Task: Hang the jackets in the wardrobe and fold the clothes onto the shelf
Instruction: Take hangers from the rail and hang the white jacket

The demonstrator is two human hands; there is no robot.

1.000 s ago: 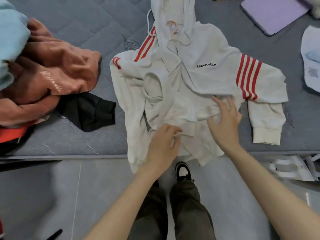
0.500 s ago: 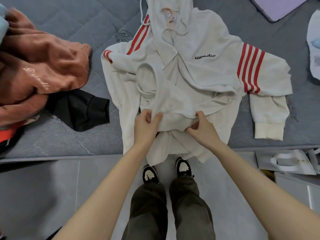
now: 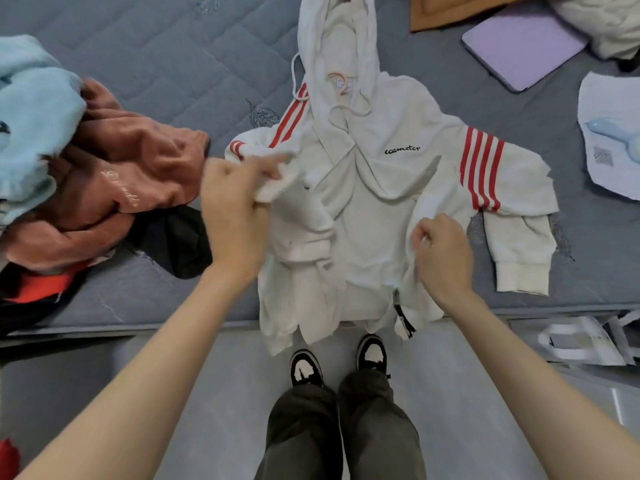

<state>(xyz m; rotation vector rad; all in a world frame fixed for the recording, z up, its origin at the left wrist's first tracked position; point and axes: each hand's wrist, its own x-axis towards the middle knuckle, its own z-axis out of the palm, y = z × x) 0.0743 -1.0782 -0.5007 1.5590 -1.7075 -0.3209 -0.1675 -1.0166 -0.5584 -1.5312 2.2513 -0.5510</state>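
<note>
Hoodie (image 3: 381, 188) is lying on the mattress (image 3: 173, 64), hem drooping over the edge below both grips. Right hand (image 3: 443, 254) is pinching body fabric and left hand (image 3: 232, 209) is clutching the bunched sleeve, probably squaring it for folding. Beyond them, the hood is stretching away.

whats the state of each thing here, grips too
hoodie, spread front up on the mattress, hem hanging over the edge
left grip, holds the hoodie's bunched sleeve
right grip, pinches the hoodie's side
rust top, crumpled
blue top, heaped
black garment, crumpled against the rust top
</note>
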